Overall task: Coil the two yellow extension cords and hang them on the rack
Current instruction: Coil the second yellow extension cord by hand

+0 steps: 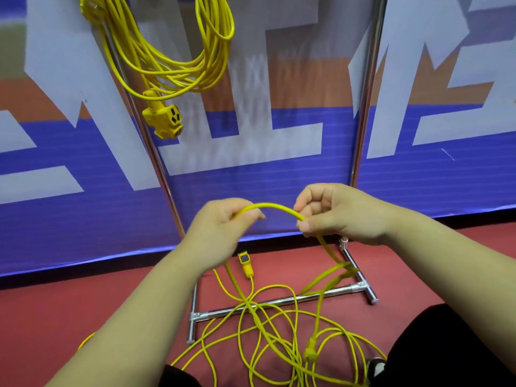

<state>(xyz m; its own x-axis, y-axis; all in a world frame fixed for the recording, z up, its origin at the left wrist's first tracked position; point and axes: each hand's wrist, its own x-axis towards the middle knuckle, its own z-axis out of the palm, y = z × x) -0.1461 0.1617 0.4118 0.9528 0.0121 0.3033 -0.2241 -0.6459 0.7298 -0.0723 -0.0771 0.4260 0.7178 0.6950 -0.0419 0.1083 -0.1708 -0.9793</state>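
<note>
Halfway, we judge: 1 of 2 hung
A coiled yellow extension cord [167,65] hangs on the chrome tube rack [337,290]; our left hand [220,224] and right hand [335,216] pinch the second yellow cord [272,205], the rest tangled on the floor [83,303]

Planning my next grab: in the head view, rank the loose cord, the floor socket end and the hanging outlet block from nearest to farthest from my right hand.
1. loose cord: pinched in the right hand itself.
2. floor socket end: lower, to the hand's left.
3. hanging outlet block: high up, far left.
</note>
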